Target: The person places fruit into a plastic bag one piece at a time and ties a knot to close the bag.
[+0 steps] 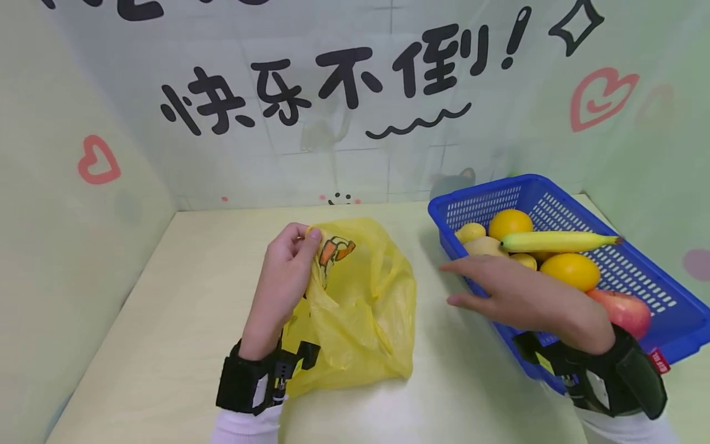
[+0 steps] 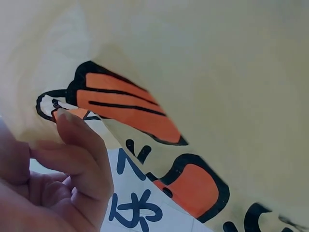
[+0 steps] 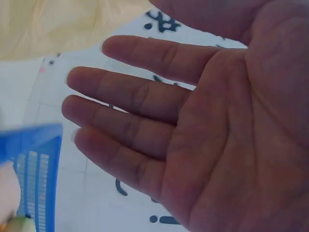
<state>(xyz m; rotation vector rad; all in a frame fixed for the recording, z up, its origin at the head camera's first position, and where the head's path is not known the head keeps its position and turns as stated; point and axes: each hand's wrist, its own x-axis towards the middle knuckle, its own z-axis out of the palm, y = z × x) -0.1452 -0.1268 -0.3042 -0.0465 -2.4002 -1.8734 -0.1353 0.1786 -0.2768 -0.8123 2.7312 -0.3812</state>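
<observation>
A thin yellow plastic bag [image 1: 360, 308] with an orange and black print stands crumpled in the middle of the table. My left hand [image 1: 285, 265] pinches its upper left edge between thumb and fingers; the left wrist view shows the bent fingers [image 2: 87, 159] at the printed plastic. What is inside the bag is hidden. My right hand [image 1: 516, 290] holds nothing and hovers over the near left rim of the blue plastic basket [image 1: 554, 191]. Its fingers are stretched out, and the right wrist view shows the bare palm [image 3: 212, 130].
In the basket lie a banana [image 1: 560, 241], an orange [image 1: 510, 223], another orange [image 1: 571, 271], a red apple [image 1: 624, 311] and smaller yellow fruits [image 1: 470, 232]. A printed white backdrop [image 1: 333, 166] stands behind the pale table [image 1: 194, 296].
</observation>
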